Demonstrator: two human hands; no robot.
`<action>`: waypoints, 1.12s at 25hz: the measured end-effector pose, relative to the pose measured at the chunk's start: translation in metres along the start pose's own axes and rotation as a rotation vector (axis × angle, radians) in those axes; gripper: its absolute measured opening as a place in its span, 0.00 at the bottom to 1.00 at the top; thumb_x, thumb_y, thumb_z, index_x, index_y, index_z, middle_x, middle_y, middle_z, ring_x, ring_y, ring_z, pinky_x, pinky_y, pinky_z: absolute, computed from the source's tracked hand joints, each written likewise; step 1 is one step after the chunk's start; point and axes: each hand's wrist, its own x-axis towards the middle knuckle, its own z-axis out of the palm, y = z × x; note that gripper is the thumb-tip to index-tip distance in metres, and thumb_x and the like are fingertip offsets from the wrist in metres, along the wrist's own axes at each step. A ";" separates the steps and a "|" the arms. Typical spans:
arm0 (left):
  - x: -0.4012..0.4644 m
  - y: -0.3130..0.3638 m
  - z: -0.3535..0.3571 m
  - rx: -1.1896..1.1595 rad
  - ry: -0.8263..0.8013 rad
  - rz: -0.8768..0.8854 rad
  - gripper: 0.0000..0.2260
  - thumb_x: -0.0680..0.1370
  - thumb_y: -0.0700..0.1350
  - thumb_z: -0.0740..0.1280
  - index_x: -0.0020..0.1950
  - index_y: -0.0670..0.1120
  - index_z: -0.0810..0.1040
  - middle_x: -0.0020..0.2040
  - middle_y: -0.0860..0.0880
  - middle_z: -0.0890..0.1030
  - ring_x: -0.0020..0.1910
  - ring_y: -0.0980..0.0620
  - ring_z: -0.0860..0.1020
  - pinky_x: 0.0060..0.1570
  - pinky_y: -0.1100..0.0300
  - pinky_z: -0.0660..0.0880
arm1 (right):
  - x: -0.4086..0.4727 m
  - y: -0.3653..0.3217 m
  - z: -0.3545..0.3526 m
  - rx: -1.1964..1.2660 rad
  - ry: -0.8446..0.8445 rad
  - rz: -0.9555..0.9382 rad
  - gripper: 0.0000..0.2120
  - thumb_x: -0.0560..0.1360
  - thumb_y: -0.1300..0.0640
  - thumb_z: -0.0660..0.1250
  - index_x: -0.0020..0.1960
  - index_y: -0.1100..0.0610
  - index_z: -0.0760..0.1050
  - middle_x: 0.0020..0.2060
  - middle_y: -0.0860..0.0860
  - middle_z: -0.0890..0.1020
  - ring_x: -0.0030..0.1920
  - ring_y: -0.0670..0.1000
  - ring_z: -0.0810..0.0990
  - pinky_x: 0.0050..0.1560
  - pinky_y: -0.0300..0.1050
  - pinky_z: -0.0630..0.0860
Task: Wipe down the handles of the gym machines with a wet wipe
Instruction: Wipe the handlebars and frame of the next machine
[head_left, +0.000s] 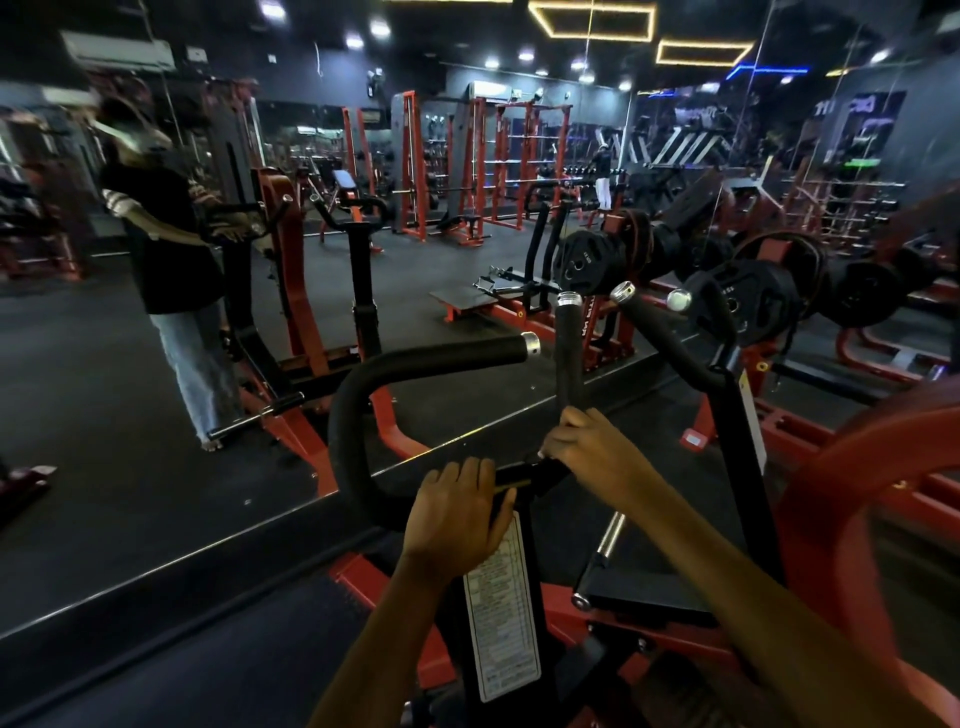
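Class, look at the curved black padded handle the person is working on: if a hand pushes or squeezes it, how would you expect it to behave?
The curved black handle probably stays rigid when pushed, since it looks like a bent tube fixed to the machine's upright post. Its matte black covering looks like foam, so it likely gives slightly under a squeeze and resists slipping. The metal end cap looks smooth and is probably slicker.

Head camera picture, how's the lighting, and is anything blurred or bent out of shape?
Head view: dim overall, lit by ceiling spots and yellow strip lights. Head view: the wide lens bows the mirror's bottom edge and the red frame at right. Head view: the left edge is smeared; the hands and curved black handle stay fairly sharp.
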 end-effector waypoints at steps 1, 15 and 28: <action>0.000 0.000 -0.001 0.008 0.005 0.001 0.21 0.77 0.57 0.53 0.50 0.44 0.78 0.39 0.49 0.79 0.34 0.52 0.77 0.35 0.57 0.75 | -0.005 0.004 0.004 -0.036 0.054 -0.004 0.12 0.57 0.61 0.78 0.40 0.54 0.83 0.37 0.46 0.83 0.42 0.49 0.79 0.39 0.42 0.76; 0.002 0.003 -0.002 -0.002 -0.006 -0.002 0.20 0.77 0.56 0.54 0.49 0.43 0.78 0.40 0.48 0.79 0.35 0.51 0.77 0.35 0.57 0.74 | -0.011 -0.069 0.019 2.042 0.211 1.696 0.16 0.76 0.71 0.54 0.39 0.57 0.75 0.21 0.50 0.75 0.26 0.47 0.71 0.30 0.39 0.68; 0.016 0.009 -0.018 -0.037 -0.249 -0.024 0.24 0.78 0.59 0.45 0.55 0.47 0.73 0.48 0.50 0.78 0.42 0.53 0.77 0.43 0.58 0.72 | -0.024 -0.027 0.004 0.584 0.405 0.998 0.10 0.74 0.65 0.66 0.54 0.59 0.79 0.47 0.54 0.78 0.47 0.49 0.77 0.45 0.36 0.73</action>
